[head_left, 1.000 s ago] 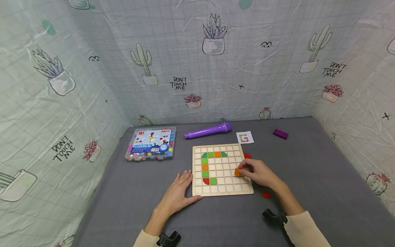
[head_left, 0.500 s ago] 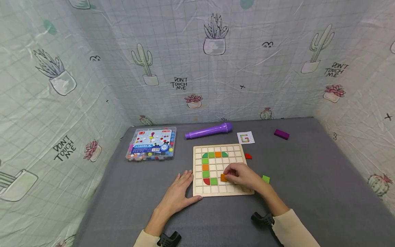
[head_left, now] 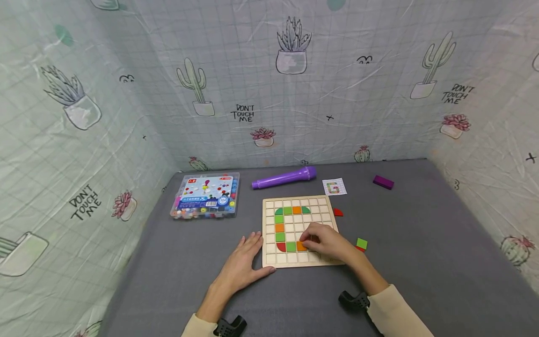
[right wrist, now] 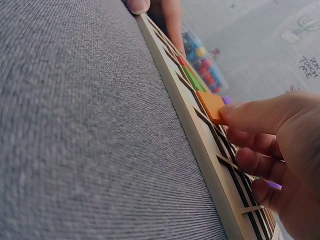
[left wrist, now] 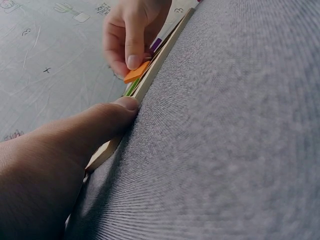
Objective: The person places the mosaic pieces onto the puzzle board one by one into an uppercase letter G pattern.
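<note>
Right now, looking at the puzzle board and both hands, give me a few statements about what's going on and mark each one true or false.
1. The right hand pinches an orange tile over the wooden board. True.
2. The left hand holds a green tile. False: it holds nothing and lies flat against the board's left edge, thumb at the near corner.
3. The purple pen lies on the board. False: it lies on the grey mat behind the board.
4. A loose green tile sits on the mat to the right of the board. True.
5. The bead box stands to the right of the board. False: it is to the board's left.
</note>
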`<state>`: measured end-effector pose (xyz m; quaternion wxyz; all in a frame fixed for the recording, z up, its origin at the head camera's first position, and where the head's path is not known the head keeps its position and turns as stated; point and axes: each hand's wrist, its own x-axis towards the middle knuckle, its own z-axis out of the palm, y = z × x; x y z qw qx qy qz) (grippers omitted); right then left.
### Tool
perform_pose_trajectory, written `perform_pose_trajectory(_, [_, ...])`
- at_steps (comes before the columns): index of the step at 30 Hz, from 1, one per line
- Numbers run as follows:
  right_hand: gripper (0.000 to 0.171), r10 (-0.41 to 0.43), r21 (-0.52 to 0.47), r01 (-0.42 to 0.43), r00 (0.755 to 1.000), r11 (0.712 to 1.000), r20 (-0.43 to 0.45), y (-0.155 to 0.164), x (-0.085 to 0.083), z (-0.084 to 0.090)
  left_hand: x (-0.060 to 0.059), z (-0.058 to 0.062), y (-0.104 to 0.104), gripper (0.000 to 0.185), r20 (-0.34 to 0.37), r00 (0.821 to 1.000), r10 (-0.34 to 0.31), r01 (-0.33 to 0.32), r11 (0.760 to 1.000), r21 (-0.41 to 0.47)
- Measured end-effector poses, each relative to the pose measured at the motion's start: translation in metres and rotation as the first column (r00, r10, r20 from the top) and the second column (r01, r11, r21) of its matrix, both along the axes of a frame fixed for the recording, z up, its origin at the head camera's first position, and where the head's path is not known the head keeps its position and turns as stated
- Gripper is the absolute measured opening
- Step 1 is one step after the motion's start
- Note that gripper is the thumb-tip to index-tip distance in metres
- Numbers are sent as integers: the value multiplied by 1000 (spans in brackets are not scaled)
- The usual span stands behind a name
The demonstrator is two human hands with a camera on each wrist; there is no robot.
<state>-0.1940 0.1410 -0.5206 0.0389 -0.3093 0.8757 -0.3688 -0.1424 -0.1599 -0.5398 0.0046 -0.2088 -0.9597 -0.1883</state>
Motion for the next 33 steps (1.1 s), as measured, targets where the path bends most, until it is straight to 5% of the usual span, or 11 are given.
perform_pose_trajectory(16, [13,27,18,-26,998,1000,-65,-1,0,0,0,1,0,96,-10,1000,6,-6,1000,-5])
perform_pose_trajectory(33, [19,-142,-18,142,988,990,-57,35,-7,2,0,0,0,96,-13,1000,-3,3,1000,-3])
